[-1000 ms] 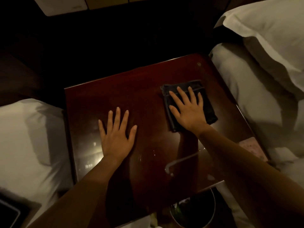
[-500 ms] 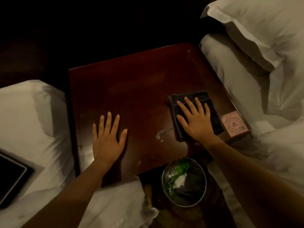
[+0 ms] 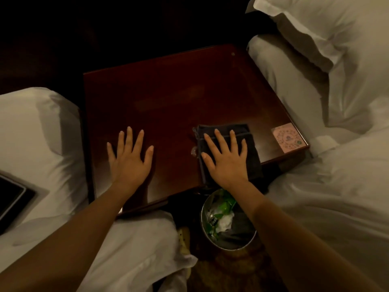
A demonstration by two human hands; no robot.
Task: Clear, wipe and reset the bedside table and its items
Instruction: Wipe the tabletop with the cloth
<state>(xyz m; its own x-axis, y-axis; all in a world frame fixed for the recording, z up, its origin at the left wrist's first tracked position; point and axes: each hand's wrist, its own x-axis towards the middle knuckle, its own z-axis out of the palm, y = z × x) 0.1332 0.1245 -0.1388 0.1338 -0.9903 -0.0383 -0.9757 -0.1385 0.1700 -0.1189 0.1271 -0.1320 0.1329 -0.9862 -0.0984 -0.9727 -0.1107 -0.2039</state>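
The dark wooden bedside table (image 3: 172, 98) fills the middle of the view between two beds. A folded dark cloth (image 3: 251, 157) lies on its front right part. My right hand (image 3: 226, 161) presses flat on the cloth with fingers straight and spread. My left hand (image 3: 130, 159) rests flat on the bare wood near the front left, fingers straight. A pink square card (image 3: 287, 138) lies at the table's right front corner. A small wet glint (image 3: 193, 151) shows just left of the cloth.
White bedding (image 3: 37, 135) borders the table on the left, and a white bed with pillows (image 3: 328, 51) on the right. A round metal bin (image 3: 228, 226) with green and white rubbish stands on the floor below the table's front edge. A dark tablet (image 3: 10, 197) lies on the left bed.
My right hand has slid the cloth from the table's far right toward its front edge. My left hand has stayed flat on the wood. The view has tilted down, showing the bin.
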